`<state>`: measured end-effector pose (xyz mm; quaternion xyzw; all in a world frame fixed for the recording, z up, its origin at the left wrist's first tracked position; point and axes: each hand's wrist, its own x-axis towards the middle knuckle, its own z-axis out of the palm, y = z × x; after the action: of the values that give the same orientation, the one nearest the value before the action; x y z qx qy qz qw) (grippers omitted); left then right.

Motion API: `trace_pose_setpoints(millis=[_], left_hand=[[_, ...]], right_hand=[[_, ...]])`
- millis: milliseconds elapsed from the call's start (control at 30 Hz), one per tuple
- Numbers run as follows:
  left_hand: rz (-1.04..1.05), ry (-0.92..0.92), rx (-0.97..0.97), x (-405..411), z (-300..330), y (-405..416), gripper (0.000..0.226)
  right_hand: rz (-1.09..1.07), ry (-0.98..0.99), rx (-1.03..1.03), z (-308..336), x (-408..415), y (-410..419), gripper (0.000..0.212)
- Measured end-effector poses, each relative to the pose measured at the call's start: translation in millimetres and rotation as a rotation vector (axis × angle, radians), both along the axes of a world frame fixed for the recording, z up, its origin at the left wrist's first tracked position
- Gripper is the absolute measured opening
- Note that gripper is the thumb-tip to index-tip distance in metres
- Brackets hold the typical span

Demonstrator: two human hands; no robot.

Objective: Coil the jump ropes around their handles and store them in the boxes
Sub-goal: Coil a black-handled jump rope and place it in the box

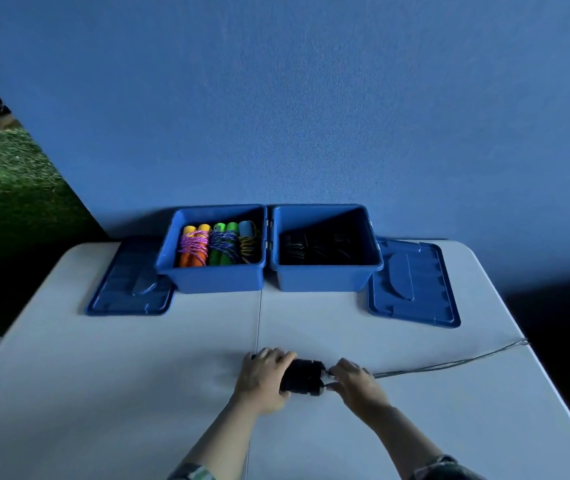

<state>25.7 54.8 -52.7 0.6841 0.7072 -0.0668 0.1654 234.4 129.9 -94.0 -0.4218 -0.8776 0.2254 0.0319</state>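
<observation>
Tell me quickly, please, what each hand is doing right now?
Left hand: grips the pair of black cylindrical jump-rope handles.
Right hand: pinches the thin grey rope cord at the handles' ends.

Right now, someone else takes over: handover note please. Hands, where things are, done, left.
Left hand grips the two black handles held side by side near the front of the table.
Right hand pinches the cable at the handle ends; the rest trails right, off the table edge.
Done: left box holds coiled colourful ropes; right box holds dark coiled ropes, count unclear. Both lids lie beside the boxes.
Left: wind this cable round the handles and box it, probably in the right box.
</observation>
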Motion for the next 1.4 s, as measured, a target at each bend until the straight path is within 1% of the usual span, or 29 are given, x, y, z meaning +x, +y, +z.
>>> trace_pose_setpoints(millis=[33, 133, 167, 233, 367, 467, 533, 600, 700, 767, 867, 933, 1033, 1167, 1267, 1333, 1400], left_hand=[[-0.028, 0.027, -0.003, 0, -1, -1, 0.063], [-0.085, 0.077, -0.017, 2, -3, -5, 0.069], [-0.105, 0.078, -0.017, 2, -5, -7, 0.07], [-0.141, 0.048, -0.003, 2, -7, -13, 0.068], [-0.147, -0.095, 0.029, 0, 8, -13, 0.054], [-0.114, -0.208, 0.064, -1, 36, 4, 0.051], [-0.086, -0.247, 0.103, -1, 58, 20, 0.051], [-0.059, -0.282, 0.15, 1, 82, 34, 0.055], [0.022, -0.396, 0.169, 6, 115, 51, 0.053], [0.038, -0.437, 0.197, 9, 132, 60, 0.048], [0.022, -0.497, 0.221, 13, 148, 67, 0.034], [0.009, -0.556, 0.241, 14, 153, 71, 0.031], [0.051, -0.685, 0.387, 14, 156, 80, 0.032], [0.139, -0.765, 0.56, 15, 161, 89, 0.034], [0.302, -0.899, 0.648, 18, 177, 93, 0.037], [0.458, -1.005, 0.709, 15, 188, 97, 0.037], [0.56, -1.08, 0.761, 10, 195, 101, 0.036]], right_hand=[[-0.003, 0.004, 0.056, -4, 2, 2, 0.024], [0.03, -0.046, 0.146, -3, 3, 4, 0.033], [0.035, -0.05, 0.19, -1, 3, 4, 0.031], [0.075, -0.024, 0.27, 2, 4, 5, 0.026], [0.072, 0.025, 0.327, 18, 3, 20, 0.033], [0.056, 0.114, 0.314, 47, -1, 48, 0.025], [0.029, 0.147, 0.323, 76, -4, 68, 0.018], [-0.005, 0.128, 0.323, 110, -7, 85, 0.02], [-0.065, 0.147, 0.37, 155, -7, 106, 0.027], [-0.098, 0.128, 0.394, 179, -6, 117, 0.028], [-0.15, 0.106, 0.386, 201, -8, 125, 0.027], [-0.187, 0.154, 0.348, 209, -10, 126, 0.025], [-0.25, 0.277, 0.19, 214, -17, 122, 0.026], [-0.318, 0.532, -0.006, 223, -35, 111, 0.024], [-0.321, 0.585, -0.133, 230, -48, 102, 0.025], [-0.288, 0.607, -0.239, 236, -56, 90, 0.024], [-0.234, 0.605, -0.306, 240, -64, 77, 0.025]])
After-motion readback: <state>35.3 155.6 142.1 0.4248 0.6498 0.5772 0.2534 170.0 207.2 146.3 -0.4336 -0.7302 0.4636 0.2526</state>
